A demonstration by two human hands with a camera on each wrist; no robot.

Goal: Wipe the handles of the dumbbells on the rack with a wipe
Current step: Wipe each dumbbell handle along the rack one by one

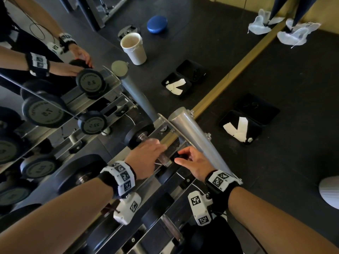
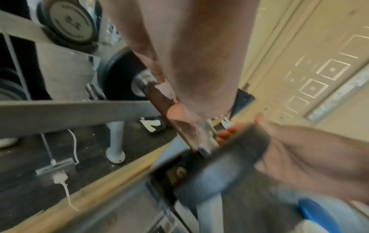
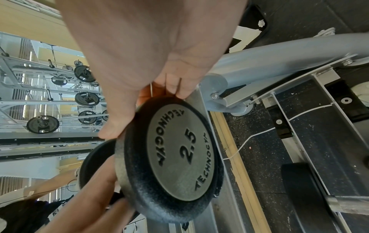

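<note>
Dumbbells fill the rack (image 1: pixel 198 136), whose silver upright stands against a mirror on the far side, so every weight appears twice. The one we are working on is the small 2.5 dumbbell (image 3: pixel 175 157) at the right end of the top tier, near the upright. Our left hand (image 1: pixel 145 158) is curled around its brown handle (image 1: pixel 163 158), and a scrap of pale wipe (image 2: pixel 165 89) shows under the fingers. Our right hand (image 1: pixel 194 162) grips the black end disc at the rim, thumb on one side and fingers on the other.

To do this step well, we judge that the right hand should keep the disc steady, or turn it slowly, while the left slides the wipe along the whole length of the handle and round its underside, right up to both collars. The weight is light and can roll in its cradle, so a firm hold on the disc matters.

Only the left wrist view shows the wipe itself and the worn brown surface it is pressed against. Only the right wrist view lets us read the 2.5 on the disc face and see how the thumb sits on the rim. From the head view we get the layout: the white cup (image 1: pixel 134 48) and the open black case (image 1: pixel 244 125) on the floor, well apart from the rack.
</note>
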